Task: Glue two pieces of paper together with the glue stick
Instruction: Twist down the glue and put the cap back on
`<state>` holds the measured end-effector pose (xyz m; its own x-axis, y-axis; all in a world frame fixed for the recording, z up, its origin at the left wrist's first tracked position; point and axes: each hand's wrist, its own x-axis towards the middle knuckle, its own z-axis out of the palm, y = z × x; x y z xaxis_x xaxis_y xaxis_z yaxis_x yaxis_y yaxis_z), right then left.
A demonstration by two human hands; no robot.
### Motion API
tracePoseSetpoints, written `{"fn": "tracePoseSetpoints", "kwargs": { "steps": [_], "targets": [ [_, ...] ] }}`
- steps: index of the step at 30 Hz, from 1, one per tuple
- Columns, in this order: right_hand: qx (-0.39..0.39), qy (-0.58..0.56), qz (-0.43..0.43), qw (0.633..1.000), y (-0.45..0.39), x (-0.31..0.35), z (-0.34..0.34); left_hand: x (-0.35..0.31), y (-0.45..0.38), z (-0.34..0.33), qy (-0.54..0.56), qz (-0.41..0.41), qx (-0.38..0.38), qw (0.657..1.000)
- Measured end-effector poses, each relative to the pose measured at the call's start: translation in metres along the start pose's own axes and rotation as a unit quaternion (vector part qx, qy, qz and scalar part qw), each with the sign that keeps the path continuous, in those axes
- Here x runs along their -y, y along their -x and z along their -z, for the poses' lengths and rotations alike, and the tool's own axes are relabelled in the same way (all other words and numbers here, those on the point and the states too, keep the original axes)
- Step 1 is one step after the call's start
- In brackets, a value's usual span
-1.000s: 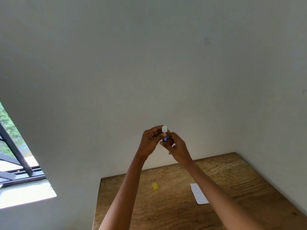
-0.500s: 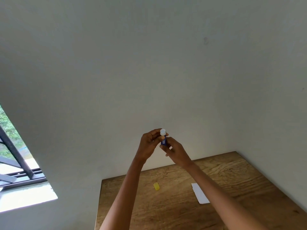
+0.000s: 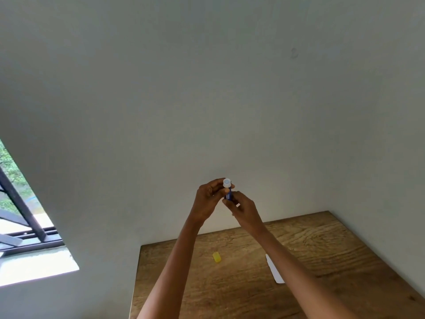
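Observation:
Both of my hands are raised in front of the wall, well above the table, holding a small glue stick (image 3: 228, 189) upright. Its body is blue and its white top points up. My left hand (image 3: 208, 199) pinches the upper part near the white top. My right hand (image 3: 243, 209) grips the blue lower end from below. A yellow cap (image 3: 216, 257) lies on the wooden table (image 3: 322, 245) under my arms. One white piece of paper (image 3: 273, 270) lies on the table, partly hidden by my right forearm. No second piece of paper is in sight.
The table stands in a corner, with white walls behind it and on its right. An open window with a dark metal frame (image 3: 25, 217) is at the lower left. The table's left edge (image 3: 135, 279) drops off beside the window wall.
My hands have stayed together on the glue stick and have hardly moved. My right forearm now covers more of the white paper.

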<state>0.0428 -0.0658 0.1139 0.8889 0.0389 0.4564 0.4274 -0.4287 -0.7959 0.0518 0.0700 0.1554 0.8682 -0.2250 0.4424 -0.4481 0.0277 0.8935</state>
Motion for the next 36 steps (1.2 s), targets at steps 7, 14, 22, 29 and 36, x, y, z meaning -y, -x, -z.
{"fn": "tracePoseSetpoints", "kwargs": {
  "steps": [7, 14, 22, 29, 36],
  "targets": [
    [-0.088, 0.068, -0.017, 0.994, 0.002, -0.007, -0.013, 0.011, 0.009, -0.002, 0.018, 0.022, -0.022, 0.999],
    [0.122, 0.056, -0.142, 0.981, 0.019, -0.034, -0.030, 0.038, 0.024, 0.011, 0.031, 0.051, -0.072, 0.996],
    [0.293, 0.227, -0.218, 0.903, 0.065, -0.071, -0.075, 0.096, 0.068, 0.017, -0.033, 0.154, -0.091, 0.983],
    [0.149, 0.135, -0.212, 0.956, 0.073, -0.079, -0.074, 0.123, 0.083, 0.018, -0.064, 0.197, -0.088, 0.974],
    [0.003, -0.199, -0.231, 0.952, 0.033, -0.069, -0.033, 0.116, 0.070, 0.003, -0.046, 0.149, -0.075, 0.985]
  ]
}}
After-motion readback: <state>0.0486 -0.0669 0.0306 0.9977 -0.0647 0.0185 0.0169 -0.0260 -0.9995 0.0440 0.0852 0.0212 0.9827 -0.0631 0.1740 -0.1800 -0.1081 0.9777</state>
